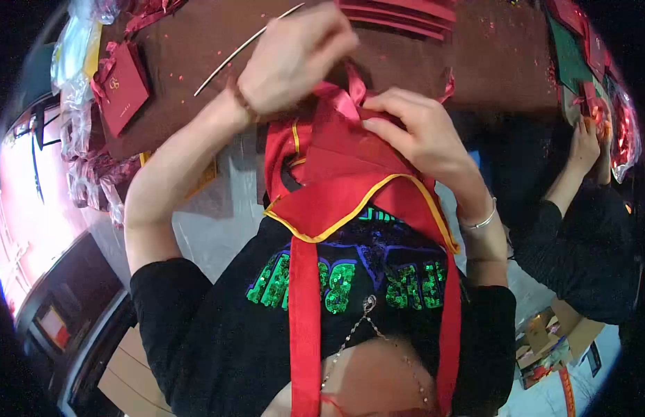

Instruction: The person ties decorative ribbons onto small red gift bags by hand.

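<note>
A red ribbon (338,99) is looped over the top of a dark red card or bag (343,142) that lies against the red apron (350,201) with yellow trim. My right hand (409,125) pinches the ribbon at the bag's top edge with thumb and forefinger. Above and to the left, my left hand (298,59) is bent at the wrist and blurred by motion. Its fingers point away at the upper right, so what they hold, if anything, cannot be made out. A thin pale stick (246,47) lies beside it on the brown table.
Stacked red pieces (399,15) lie at the far side of the brown table (496,62). At left, a red gift bag (121,87) stands near clear plastic wrapping (73,104). Another person's hand (583,146) touches red items at right. Open cardboard boxes (559,333) are at lower right.
</note>
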A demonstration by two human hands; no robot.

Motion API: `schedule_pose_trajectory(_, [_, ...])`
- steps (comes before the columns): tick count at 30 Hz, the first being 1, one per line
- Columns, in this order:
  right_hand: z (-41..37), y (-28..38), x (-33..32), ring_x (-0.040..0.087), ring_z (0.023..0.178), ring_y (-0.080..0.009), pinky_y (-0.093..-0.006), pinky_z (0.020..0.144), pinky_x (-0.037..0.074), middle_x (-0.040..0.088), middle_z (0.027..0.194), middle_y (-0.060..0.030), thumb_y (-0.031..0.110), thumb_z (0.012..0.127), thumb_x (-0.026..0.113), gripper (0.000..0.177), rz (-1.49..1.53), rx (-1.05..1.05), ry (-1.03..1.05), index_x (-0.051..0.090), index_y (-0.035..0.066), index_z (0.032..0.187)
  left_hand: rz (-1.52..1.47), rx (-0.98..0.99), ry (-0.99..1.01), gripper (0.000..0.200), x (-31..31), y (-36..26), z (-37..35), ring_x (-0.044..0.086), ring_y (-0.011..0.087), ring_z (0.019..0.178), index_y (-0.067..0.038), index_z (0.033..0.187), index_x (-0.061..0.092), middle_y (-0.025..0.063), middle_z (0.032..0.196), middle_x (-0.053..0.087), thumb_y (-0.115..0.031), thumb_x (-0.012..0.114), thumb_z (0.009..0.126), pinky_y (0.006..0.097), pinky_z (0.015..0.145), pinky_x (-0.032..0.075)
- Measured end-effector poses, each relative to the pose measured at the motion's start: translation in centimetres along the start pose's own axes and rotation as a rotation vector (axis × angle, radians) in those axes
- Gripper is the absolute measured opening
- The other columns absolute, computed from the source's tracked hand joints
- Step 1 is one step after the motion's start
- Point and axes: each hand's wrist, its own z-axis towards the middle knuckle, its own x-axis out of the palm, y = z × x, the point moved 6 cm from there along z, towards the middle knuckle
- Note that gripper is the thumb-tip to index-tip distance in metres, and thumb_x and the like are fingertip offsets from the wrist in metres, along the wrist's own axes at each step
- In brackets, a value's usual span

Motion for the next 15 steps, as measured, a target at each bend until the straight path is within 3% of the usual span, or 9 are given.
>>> schedule_pose_trajectory(1, [0.0,0.4,-0.4,0.059,0.082,-0.0261,-0.0331,0.071,0.044,0.061,0.088,-0.0103,0.02,0.078,0.065,0.023,-0.211,-0.092,-0.062,0.062,0.003,0.093,-0.027,-0.001,0.117,0.02,0.6,-0.6,-0.9,0.061,0.0301,0.075,-0.008,0.082,0.063,0.0123,0.078,0.063,-0.027,0.058,0.083,0.0381,0.063,0.046])
schedule_pose_trajectory(2, [0.1,1.0,-0.5,0.056,0.082,-0.0247,-0.0333,0.072,0.041,0.059,0.088,-0.0077,0.023,0.076,0.067,0.023,-0.423,-0.19,-0.12,0.063,0.006,0.091,0.061,0.103,0.218,0.018,1.3,-1.5,-1.9,0.061,0.0276,0.075,-0.009,0.083,0.062,0.0088,0.076,0.062,-0.026,0.058,0.082,0.0409,0.063,0.043])
schedule_pose_trajectory(5, [-0.9,1.8,-1.1,0.051,0.082,-0.0227,-0.0334,0.072,0.037,0.054,0.086,-0.0038,0.026,0.07,0.071,0.025,-0.614,-0.143,-0.212,0.063,0.01,0.088,0.239,0.157,0.199,0.018,1.7,-2.2,-3.5,0.055,0.0256,0.085,-0.011,0.089,0.059,0.005,0.082,0.057,-0.029,0.057,0.084,0.0404,0.071,0.038])
schedule_pose_trajectory(9, [-3.7,2.3,-2.6,0.052,0.083,-0.0234,-0.0353,0.073,0.038,0.054,0.088,-0.0033,0.023,0.066,0.074,0.03,-0.672,-0.049,-0.322,0.064,0.011,0.091,0.142,0.17,0.216,0.019,2.0,-1.4,-3.5,0.053,0.0248,0.087,-0.011,0.092,0.057,0.0054,0.084,0.055,-0.028,0.057,0.084,0.0388,0.073,0.037])
schedule_pose_trajectory(11, [-5.2,1.2,-2.4,0.051,0.085,-0.0209,-0.0322,0.072,0.039,0.052,0.092,-0.0047,0.019,0.069,0.074,0.027,-0.682,-0.03,-0.34,0.063,0.009,0.091,0.083,0.175,0.25,0.02,2.2,-1.0,-3.8,0.053,0.026,0.087,-0.01,0.093,0.057,0.006,0.086,0.055,-0.028,0.057,0.084,0.0402,0.075,0.038])
schedule_pose_trajectory(14, [-6.3,-1.3,-2.3,0.048,0.091,-0.0146,-0.0245,0.074,0.04,0.046,0.099,-0.0048,0.014,0.074,0.071,0.025,-0.176,0.14,-0.331,0.06,0.004,0.095,-0.081,0.215,0.322,0.026,3.0,0.2,-3.3,0.053,0.0272,0.092,-0.01,0.101,0.056,0.0065,0.092,0.056,-0.03,0.059,0.083,0.0416,0.078,0.039])
schedule_pose_trajectory(15, [-6.3,-1.4,-2.4,0.048,0.091,-0.0146,-0.0245,0.074,0.04,0.046,0.099,-0.0048,0.014,0.074,0.071,0.025,-0.178,0.143,-0.338,0.06,0.004,0.095,-0.082,0.222,0.325,0.026,3.1,0.1,-3.4,0.053,0.0272,0.092,-0.01,0.101,0.056,0.0065,0.092,0.056,-0.03,0.059,0.083,0.0416,0.078,0.039])
